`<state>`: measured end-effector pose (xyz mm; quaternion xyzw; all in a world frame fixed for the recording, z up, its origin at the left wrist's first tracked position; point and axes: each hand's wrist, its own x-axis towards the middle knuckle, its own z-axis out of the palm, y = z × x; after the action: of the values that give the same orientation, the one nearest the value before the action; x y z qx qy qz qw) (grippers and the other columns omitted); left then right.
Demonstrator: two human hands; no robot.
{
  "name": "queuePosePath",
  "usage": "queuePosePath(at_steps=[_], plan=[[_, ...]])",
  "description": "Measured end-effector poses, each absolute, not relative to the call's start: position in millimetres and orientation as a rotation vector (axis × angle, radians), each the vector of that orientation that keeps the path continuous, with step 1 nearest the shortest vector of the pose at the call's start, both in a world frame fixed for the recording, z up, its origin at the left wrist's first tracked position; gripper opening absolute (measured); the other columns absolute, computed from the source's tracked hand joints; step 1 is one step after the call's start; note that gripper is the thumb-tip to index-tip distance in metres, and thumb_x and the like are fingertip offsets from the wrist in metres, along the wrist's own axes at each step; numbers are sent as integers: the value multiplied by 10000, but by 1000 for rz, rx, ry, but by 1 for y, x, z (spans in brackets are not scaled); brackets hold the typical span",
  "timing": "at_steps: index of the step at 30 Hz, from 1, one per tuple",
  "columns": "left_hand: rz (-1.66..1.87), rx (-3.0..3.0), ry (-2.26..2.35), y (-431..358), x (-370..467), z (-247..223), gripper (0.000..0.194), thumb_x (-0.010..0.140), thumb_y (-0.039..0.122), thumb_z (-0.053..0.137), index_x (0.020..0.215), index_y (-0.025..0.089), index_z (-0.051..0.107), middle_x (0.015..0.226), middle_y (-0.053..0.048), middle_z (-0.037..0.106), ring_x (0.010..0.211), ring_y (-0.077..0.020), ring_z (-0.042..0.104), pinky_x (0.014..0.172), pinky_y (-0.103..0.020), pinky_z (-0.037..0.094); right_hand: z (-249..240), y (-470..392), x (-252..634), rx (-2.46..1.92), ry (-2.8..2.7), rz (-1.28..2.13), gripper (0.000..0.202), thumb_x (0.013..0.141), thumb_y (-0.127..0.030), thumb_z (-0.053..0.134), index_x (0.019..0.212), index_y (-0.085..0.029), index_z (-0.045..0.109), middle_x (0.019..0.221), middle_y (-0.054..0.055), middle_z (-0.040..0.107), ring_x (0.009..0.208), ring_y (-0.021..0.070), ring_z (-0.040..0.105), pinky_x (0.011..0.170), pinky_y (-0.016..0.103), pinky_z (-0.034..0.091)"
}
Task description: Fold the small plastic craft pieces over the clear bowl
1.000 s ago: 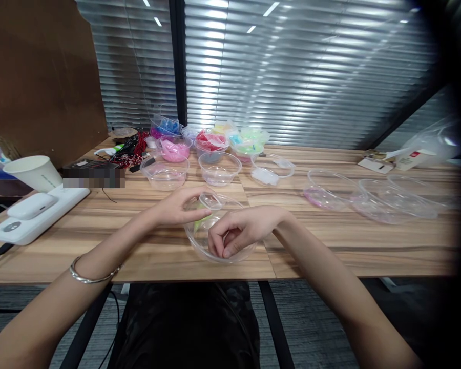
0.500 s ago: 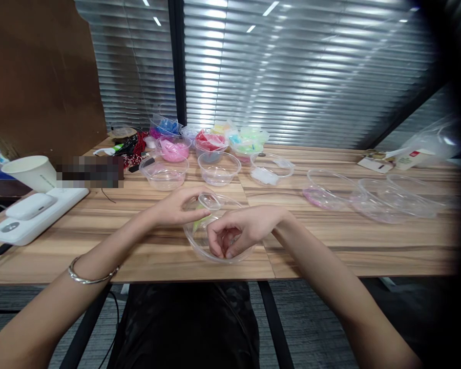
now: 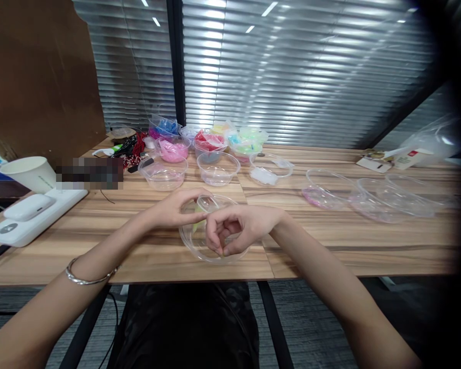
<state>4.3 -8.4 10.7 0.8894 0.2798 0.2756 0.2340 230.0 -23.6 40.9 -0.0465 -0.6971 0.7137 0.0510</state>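
A clear round bowl sits near the table's front edge with something yellow-green inside. My left hand curves around a small clear cup at the bowl's back left, its thumb and fingers on either side. Over the bowl's right part is my right hand, thumb and index fingertips pinched together. Whatever lies between those fingertips is too small to make out.
Clear tubs stand behind the hands, with tubs of pink and red material further back. Several tilted clear bowls lie at right. A paper cup and white power strip are at left.
The bowl has shifted slightly left. My right hand's pinched fingertips have risen a little, and the small cup has moved slightly.
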Motion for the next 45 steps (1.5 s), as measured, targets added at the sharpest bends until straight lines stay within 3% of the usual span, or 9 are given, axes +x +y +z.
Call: queuePosePath(at_steps=[6,10,14,20,36,45], plan=[[713,2465,776,-12,4,18,377,863,413,592,1126,144,598,1122,-97,668,1035,-226,626,920,-333,487,24,-9,227,46,-1779,1961,213,768,-12,702,884,-152,592,846,5,622,821,101,628,754,245,510],[628,2473,782,-12,3,19,383,866,389,589,1168,154,586,1166,-99,640,1078,-242,598,974,-387,459,20,-2,222,-141,-1612,1643,196,780,-61,720,872,-178,593,869,-9,611,836,92,610,804,244,502],[653,2462,737,-10,4,15,483,866,400,587,1270,141,531,1269,-134,600,1171,-266,562,1024,-426,433,22,-3,218,-385,-1670,1314,177,782,-138,730,908,-181,613,934,16,608,884,119,604,840,269,506],[728,2440,763,-7,5,8,561,876,442,565,1331,121,492,1368,-171,544,1248,-291,527,1059,-453,408,21,-5,218,-405,-1823,1120,179,839,-184,667,1010,-181,615,989,56,626,962,172,621,882,345,518],[758,2398,739,-6,5,8,481,887,430,566,1264,132,538,1282,-146,607,1171,-269,575,1021,-423,444,20,-10,219,-351,-1926,952,247,910,-103,539,1119,-191,639,1078,63,674,994,178,657,905,385,536],[745,2401,765,-5,4,7,484,879,442,570,1240,121,544,1297,-148,590,1189,-276,555,1035,-416,425,19,-9,218,-399,-1922,969,183,934,-220,568,1106,-200,630,994,53,684,966,176,653,883,373,524]])
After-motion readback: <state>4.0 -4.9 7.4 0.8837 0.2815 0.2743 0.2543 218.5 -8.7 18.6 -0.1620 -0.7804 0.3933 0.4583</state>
